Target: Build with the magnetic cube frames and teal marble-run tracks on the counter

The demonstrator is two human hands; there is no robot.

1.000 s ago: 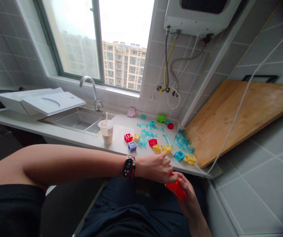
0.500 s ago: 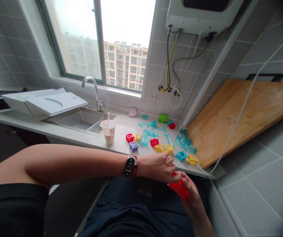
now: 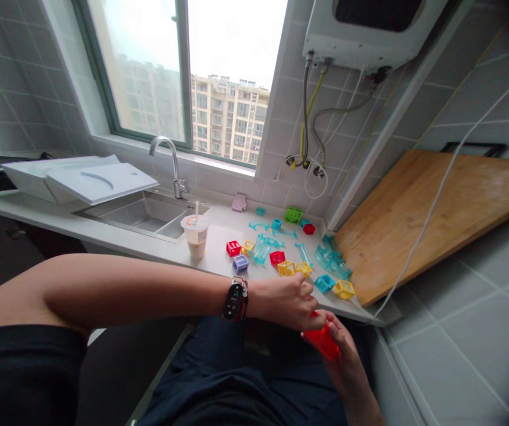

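Both my hands meet below the front edge of the counter, over my lap, on a red translucent plastic piece. My left hand, with a dark fitness band on its wrist, has its fingers curled at the piece's upper end. My right hand wraps round it from the right side. Fingers cover much of the piece, so its full shape is hidden. Just beyond my left hand lie yellow cube frames, a red cube frame and a blue cube frame.
Clear turquoise track-like pieces lie among the cubes, with a green block behind. A lidded drink cup with a straw stands by the sink. A white box overhangs the sink; a wooden board leans right.
The view has shifted slightly. Both hands keep nearly the same place and grip on the red piece; nothing on the counter has visibly moved.
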